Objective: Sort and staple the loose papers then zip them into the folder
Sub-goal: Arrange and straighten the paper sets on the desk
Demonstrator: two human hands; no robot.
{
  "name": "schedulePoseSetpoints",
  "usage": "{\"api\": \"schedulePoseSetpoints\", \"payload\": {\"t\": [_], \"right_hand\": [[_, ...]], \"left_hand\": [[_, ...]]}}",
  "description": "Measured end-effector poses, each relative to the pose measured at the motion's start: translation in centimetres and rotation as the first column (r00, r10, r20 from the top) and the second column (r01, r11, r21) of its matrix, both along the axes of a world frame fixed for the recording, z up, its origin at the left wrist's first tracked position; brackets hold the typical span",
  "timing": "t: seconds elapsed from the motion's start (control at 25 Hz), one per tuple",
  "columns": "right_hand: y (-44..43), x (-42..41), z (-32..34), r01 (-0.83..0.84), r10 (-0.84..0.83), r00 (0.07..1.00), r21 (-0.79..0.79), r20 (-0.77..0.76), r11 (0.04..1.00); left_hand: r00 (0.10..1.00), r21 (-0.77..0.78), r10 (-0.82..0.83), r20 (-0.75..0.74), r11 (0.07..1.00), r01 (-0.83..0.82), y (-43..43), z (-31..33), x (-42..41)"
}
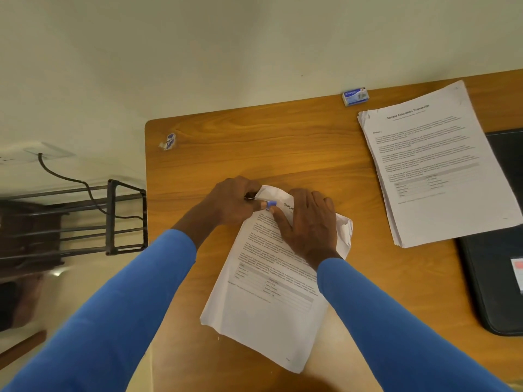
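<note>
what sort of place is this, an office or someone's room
Probably a study or small office corner. A wooden desk stands against a plain wall, with a stack of printed papers, a staple box and a black folder on it. The left hand grips a stapler.

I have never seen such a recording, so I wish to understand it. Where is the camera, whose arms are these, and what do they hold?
There is no machine here: a person in blue sleeves works with bare hands. The one picture comes from a camera worn on the head, looking down at a wooden table. The left hand grips a small stapler at the top corner of a set of papers, which the right hand presses flat. Further right lie a larger pile of papers overlapping a black folder, and a small blue box near the wall.
</note>
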State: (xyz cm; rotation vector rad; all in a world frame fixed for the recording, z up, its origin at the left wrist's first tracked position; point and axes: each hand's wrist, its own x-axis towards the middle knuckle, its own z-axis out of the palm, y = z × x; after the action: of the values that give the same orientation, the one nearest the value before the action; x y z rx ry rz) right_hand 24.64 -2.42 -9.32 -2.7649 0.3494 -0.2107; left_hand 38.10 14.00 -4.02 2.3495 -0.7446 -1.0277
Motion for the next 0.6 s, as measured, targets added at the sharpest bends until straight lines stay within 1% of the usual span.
{"api": "schedulePoseSetpoints", "payload": {"t": [0.04,0.08,0.12,0.16,0.24,0.28,0.36,0.48,0.52,0.56,0.6], "right_hand": [[0.0,0.0,0.0,0.001,-0.001,1.0,-0.001,-0.002,1.0],[0.0,0.1,0.0,-0.005,0.005,1.0,0.0,-0.004,1.0],[0.1,0.1,0.0,-0.009,0.009,1.0,0.003,-0.003,1.0],[0.1,0.0,0.0,-0.007,0.007,1.0,0.001,0.004,1.0],[0.2,0.1,0.1,0.001,-0.001,1.0,-0.002,0.02,1.0],[0.2,0.1,0.1,0.002,-0.002,1.0,-0.002,0.021,1.0],[0.1,0.1,0.1,0.009,-0.009,1.0,-0.009,0.022,1.0],[0.2,0.0,0.1,0.017,-0.017,0.999,-0.003,0.041,1.0],[0.3,0.0,0.4,0.014,-0.015,0.999,0.012,0.047,1.0],[0.2,0.0,0.3,0.014,-0.017,0.999,0.044,0.049,0.999],[0.1,-0.1,0.5,0.02,-0.025,0.998,0.087,0.056,0.996]], "left_hand": [[0.998,-0.051,0.036,-0.057,0.998,-0.039,0.3,0.0,0.0],[0.98,-0.125,0.117,-0.158,0.983,-0.137,0.9,0.1,0.0],[0.95,-0.186,0.211,-0.228,0.949,-0.255,1.7,0.3,0.0],[0.921,-0.241,0.322,-0.218,0.897,-0.371,2.6,0.2,-0.1],[0.846,-0.264,0.532,0.02,0.819,-0.509,4.4,-0.3,-0.6],[0.8,-0.25,0.589,0.118,0.797,-0.55,5.0,-0.7,-1.2],[0.746,-0.227,0.632,0.207,0.773,-0.592,5.4,-1.2,-2.8],[0.645,-0.194,0.637,0.422,0.759,-0.622,4.5,-0.3,-6.1],[0.628,-0.181,0.625,0.465,0.761,-0.623,4.1,0.3,-7.4],[0.647,-0.154,0.611,0.456,0.771,-0.618,3.7,0.5,-8.5],[0.697,-0.125,0.605,0.386,0.783,-0.61,3.3,0.8,-9.6]]}}
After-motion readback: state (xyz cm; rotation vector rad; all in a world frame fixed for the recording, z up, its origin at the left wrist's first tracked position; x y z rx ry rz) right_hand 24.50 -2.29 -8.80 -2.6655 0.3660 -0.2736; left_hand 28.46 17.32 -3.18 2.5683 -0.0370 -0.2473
